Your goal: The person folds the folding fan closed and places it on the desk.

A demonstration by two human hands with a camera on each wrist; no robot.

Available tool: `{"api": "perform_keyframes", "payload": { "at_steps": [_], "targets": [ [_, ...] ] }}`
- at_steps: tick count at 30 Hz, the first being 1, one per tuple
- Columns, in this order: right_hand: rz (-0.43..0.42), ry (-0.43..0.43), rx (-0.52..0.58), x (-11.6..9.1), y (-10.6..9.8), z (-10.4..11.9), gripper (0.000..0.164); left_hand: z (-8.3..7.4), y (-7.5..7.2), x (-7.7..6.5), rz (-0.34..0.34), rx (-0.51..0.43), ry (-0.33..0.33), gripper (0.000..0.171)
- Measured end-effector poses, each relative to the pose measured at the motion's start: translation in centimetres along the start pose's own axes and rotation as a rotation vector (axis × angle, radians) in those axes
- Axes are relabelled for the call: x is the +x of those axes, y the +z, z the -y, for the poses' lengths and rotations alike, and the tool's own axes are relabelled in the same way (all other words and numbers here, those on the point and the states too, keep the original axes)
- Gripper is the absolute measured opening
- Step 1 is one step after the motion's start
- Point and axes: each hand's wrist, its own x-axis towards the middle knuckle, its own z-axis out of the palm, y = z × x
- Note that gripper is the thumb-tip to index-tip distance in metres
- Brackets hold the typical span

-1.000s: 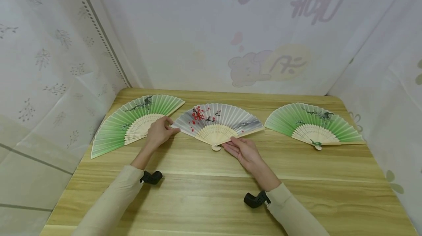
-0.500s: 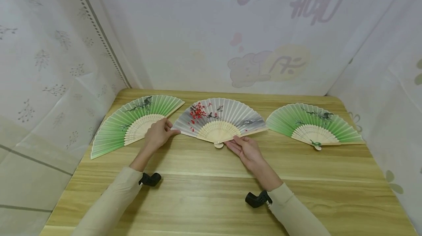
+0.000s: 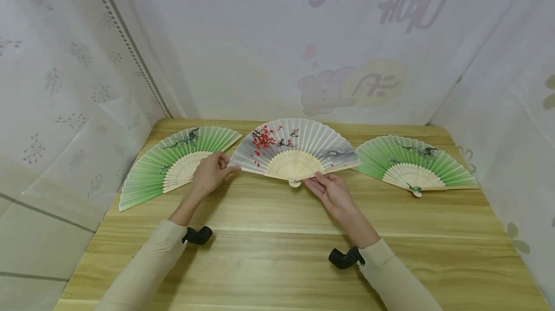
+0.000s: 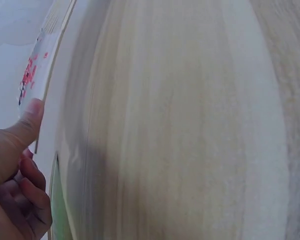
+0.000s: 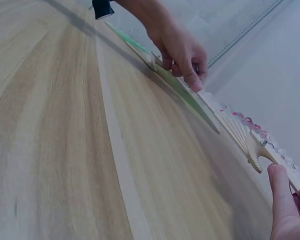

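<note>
Blossom fan held spread between two careful hands

And there it was, centre stage: the grey blossom fan [image 3: 305, 141], spread wide between the left green fan [image 3: 173, 164] and the right green fan [image 3: 368, 156], over the far half of the wooden table [image 3: 260, 253]. The right wrist view showed a gap beneath its lower edge, so it looked lifted off the wood.

The left hand [image 3: 209, 173] pinched the fan's left tip, thumb on the printed side, the other fingers curled in; how many of them met the back, nobody could tell. The right hand [image 3: 336, 198] gripped the guard stick [image 3: 340, 168] just right of the pivot [image 3: 295, 183], thumb above, fingers below.

A delicate hold, this one! The pivot side looked the sturdier, so the right hand seemed best placed to bear the weight while the left merely steadied. Matching the two was surely the key: pulling apart might strain the pleats, pushing together might fold the ribs. And that right tip! It overlapped the right green fan in the head view, contact unclear, so a touch more height there looked wise, with any lowering kept level.
</note>
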Motion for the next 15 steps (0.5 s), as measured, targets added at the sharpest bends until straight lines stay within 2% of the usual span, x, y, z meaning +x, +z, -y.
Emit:
{"api": "perform_keyframes", "payload": {
  "at_steps": [15],
  "targets": [
    [0.020, -0.020, -0.016, -0.1, -0.9, 1.1, 0.012, -0.7, 0.0, 0.6, -0.048, -0.042, 0.099, 0.036]
  ]
}}
